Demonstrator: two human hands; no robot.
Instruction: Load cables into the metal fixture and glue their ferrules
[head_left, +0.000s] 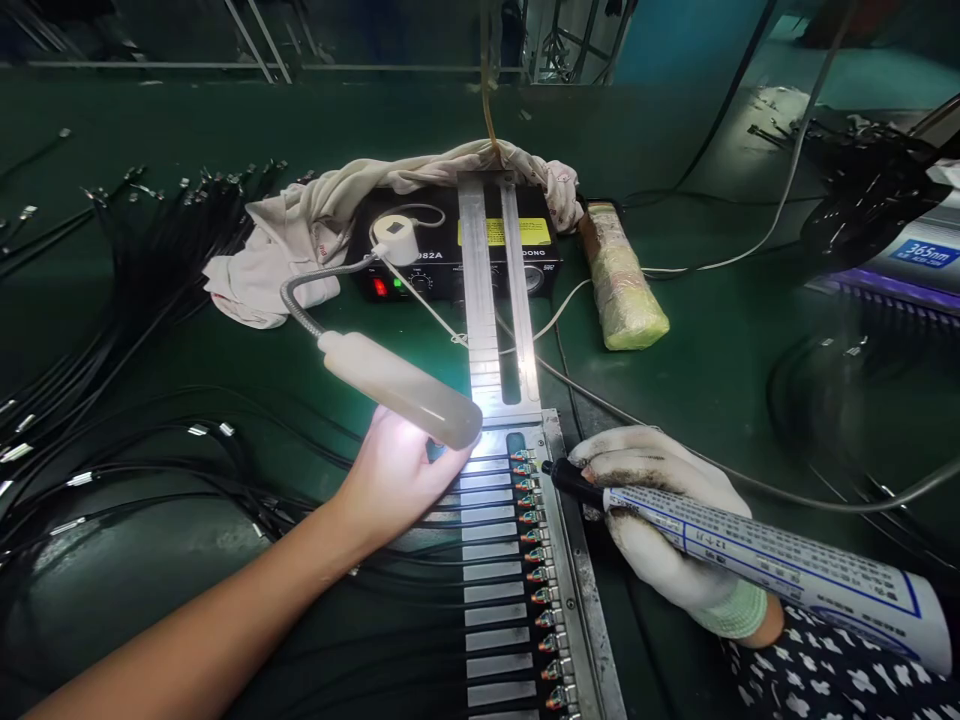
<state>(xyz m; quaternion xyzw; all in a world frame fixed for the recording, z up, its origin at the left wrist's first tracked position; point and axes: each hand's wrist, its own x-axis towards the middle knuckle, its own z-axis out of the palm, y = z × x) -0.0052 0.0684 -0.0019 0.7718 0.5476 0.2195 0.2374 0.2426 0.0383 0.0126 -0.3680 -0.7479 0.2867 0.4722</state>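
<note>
My right hand (667,510), in a stained white glove, is closed around a white printed glue tube (780,560) with a black nozzle. The nozzle tip points at the upper connectors (523,470) on the metal jig (491,550). My bare left hand (397,465) lies at the jig's left side, its thumb by the uppermost cables. The fingers look closed, but the lamp head (401,385) covers part of them, and what they grip is hidden. Black cables (435,520) lie side by side across the jig, their connector ends in a row along its right side.
Behind the jig sits a black control box (442,270) with a twisted cloth (300,235) draped over it. A wrapped block (622,280) stands right of it. Loose cable bundles (142,270) cover the left; a device with a lit display (926,252) is at far right.
</note>
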